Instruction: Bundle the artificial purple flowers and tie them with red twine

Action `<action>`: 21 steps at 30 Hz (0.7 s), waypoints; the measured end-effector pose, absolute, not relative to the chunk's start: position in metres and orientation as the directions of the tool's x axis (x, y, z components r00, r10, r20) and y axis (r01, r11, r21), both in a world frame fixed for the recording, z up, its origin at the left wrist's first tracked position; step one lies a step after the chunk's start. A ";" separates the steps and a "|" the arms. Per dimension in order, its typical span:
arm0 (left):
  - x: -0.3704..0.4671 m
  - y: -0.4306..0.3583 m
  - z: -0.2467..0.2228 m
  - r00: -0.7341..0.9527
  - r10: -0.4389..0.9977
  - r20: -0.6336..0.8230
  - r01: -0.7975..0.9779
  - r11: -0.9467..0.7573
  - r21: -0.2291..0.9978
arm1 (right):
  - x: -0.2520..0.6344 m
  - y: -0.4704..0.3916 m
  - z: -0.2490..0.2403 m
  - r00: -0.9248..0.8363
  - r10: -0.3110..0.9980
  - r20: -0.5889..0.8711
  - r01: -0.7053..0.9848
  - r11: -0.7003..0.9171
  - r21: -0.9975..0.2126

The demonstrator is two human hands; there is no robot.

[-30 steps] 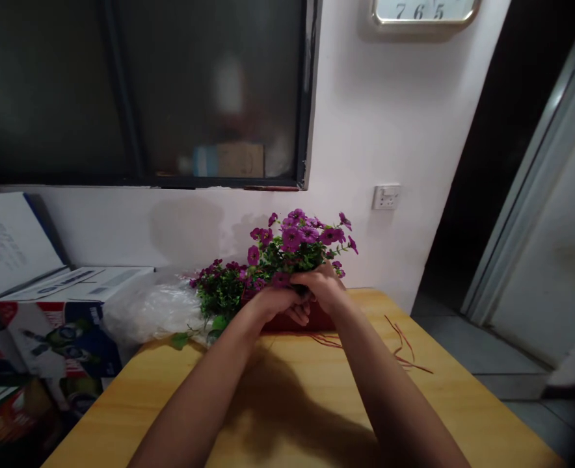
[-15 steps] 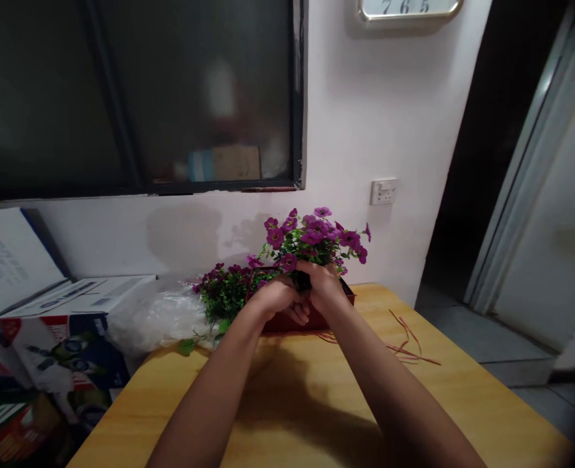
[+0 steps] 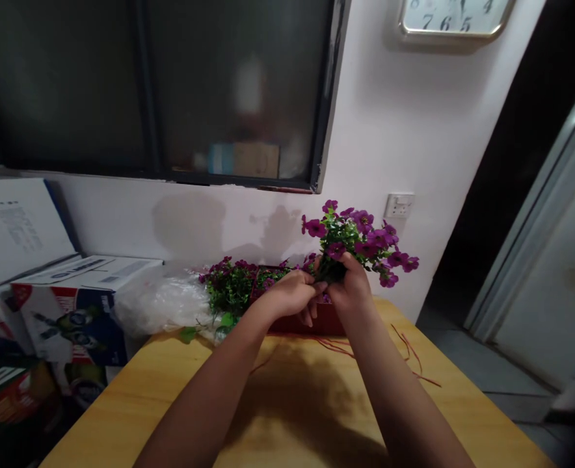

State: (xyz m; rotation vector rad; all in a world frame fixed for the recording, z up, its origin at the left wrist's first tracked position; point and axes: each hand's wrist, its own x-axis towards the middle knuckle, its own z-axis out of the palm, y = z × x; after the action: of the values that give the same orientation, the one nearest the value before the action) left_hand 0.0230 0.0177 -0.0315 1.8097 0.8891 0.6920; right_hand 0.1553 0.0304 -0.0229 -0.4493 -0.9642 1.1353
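A bunch of purple artificial-looking flowers [image 3: 360,237] with green leaves is held up, its heads leaning to the right. My right hand [image 3: 352,281] is closed round its stems just under the blooms. My left hand [image 3: 294,292] is closed at the lower stem ends, its fingertips pinched close to the right hand. Behind and below both hands stands a dark red box [image 3: 331,320], with more purple flowers showing inside it. Another leafy purple bunch [image 3: 231,286] lies at the box's left side.
Thin red strands [image 3: 334,346] lie on the wooden table [image 3: 287,416], with more at the right. Clear plastic wrap [image 3: 165,302] sits at the table's left end, beside stacked printed cartons [image 3: 73,325]. A wall socket [image 3: 399,205] and clock [image 3: 456,16] are behind.
The held bunch has tilted further right and moved away from above the box's middle. My right hand has shifted right with it. The camera view has turned slightly.
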 end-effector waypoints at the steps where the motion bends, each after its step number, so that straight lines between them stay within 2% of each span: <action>1: 0.023 0.016 -0.030 0.590 0.803 0.086 0.233 -0.271 0.934 | 0.157 0.028 -0.021 0.097 0.907 0.410 -0.581 0.386 -0.717; 5: 0.024 0.013 -0.029 0.663 0.727 0.177 0.075 -0.300 0.951 | 0.163 0.014 -0.013 0.074 0.919 0.386 -0.674 0.332 -0.660; 10: 0.026 0.010 -0.030 0.755 0.608 0.247 -0.106 -0.258 0.960 | 0.169 0.002 -0.006 -0.105 0.900 0.423 -0.829 0.156 -0.538; 15: 0.026 0.006 -0.027 0.765 0.605 0.221 -0.114 -0.211 0.971 | 0.173 0.000 -0.004 -0.166 0.885 0.435 -0.870 0.077 -0.487; 21: 0.023 0.004 -0.022 0.736 0.668 0.107 -0.066 -0.085 0.994 | 0.174 0.005 -0.006 -0.135 0.925 0.354 -0.756 0.134 -0.640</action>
State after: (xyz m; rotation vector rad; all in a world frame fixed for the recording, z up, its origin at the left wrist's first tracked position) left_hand 0.0227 0.0036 -0.0223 1.5477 0.5063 0.6562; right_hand 0.1741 0.0046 -0.0056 -0.2505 -0.8714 1.4745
